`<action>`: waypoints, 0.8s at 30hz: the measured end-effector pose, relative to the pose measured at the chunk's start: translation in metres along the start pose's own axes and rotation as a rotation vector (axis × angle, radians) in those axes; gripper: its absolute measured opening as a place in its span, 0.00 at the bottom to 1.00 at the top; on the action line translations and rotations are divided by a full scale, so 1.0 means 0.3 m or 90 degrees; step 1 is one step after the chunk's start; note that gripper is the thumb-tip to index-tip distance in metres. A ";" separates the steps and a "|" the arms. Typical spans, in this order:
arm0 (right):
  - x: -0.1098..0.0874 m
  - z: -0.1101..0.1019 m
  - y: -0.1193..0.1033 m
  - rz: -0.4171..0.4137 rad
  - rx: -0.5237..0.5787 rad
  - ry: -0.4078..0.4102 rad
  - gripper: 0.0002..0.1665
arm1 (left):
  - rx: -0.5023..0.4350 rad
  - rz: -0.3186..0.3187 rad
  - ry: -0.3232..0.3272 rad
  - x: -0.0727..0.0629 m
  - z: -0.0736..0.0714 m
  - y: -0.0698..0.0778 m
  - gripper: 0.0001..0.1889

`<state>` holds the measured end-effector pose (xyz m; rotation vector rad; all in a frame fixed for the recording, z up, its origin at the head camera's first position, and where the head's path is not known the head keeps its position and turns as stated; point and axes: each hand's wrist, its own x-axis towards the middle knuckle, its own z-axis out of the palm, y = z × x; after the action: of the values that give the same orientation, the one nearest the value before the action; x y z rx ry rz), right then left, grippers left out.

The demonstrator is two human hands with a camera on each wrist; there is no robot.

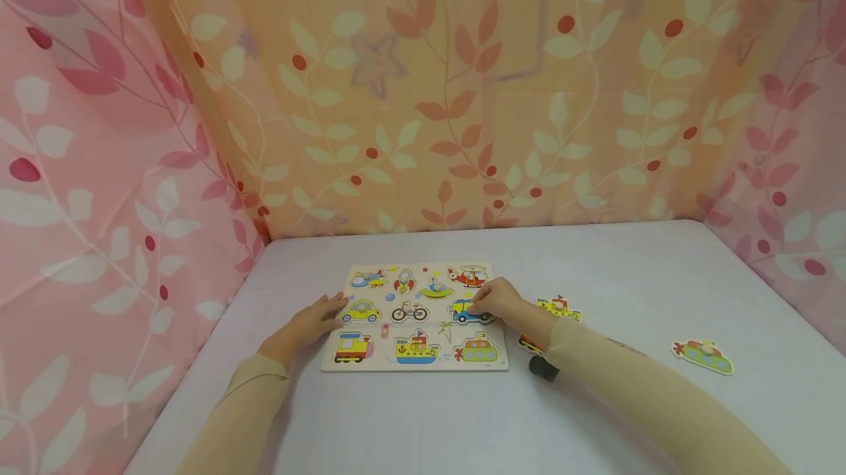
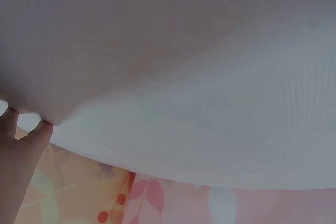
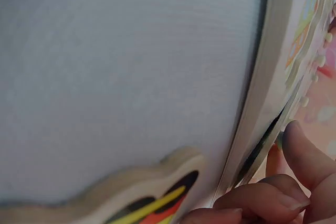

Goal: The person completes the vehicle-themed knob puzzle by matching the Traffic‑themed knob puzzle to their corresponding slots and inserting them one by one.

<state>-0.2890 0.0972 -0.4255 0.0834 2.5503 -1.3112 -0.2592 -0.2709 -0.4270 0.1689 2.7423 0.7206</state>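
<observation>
A wooden knob puzzle board (image 1: 330, 366) with vehicle pictures lies on the table. My right hand (image 1: 505, 300) pinches a blue-and-yellow jeep puzzle piece (image 1: 460, 313) over the right side of its middle row. In the right wrist view, the thumb (image 3: 302, 145) and curled fingers are at the board's edge, with a dark gap under the piece. My left hand (image 1: 313, 319) rests with fairly straight fingers at the board's left edge. Knobbed pieces such as the car (image 1: 361, 311), bicycle (image 1: 410, 312) and helicopter (image 1: 468, 277) sit on the board.
Right of the board lie a ship piece (image 1: 559, 307), a train piece (image 1: 531, 344) partly hidden by the right forearm, and a green submarine piece (image 1: 703, 356). A black object (image 1: 543, 368) shows by the right wrist. Patterned curtains (image 1: 423, 93) enclose the table's back and sides.
</observation>
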 end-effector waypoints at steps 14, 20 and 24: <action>-0.010 -0.040 0.004 -0.001 -0.013 -0.033 0.08 | -0.012 -0.017 -0.011 0.012 0.002 -0.003 0.33; -0.030 -0.119 0.017 0.011 -0.020 -0.034 0.11 | -0.010 -0.025 -0.018 0.017 0.003 -0.005 0.34; -0.054 -0.168 0.031 0.015 -0.008 -0.031 0.11 | -0.014 -0.030 -0.018 0.015 0.006 -0.009 0.34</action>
<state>-0.2827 0.1443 -0.4006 0.0782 2.5080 -1.2729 -0.2631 -0.2715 -0.4309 0.1070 2.7012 0.7307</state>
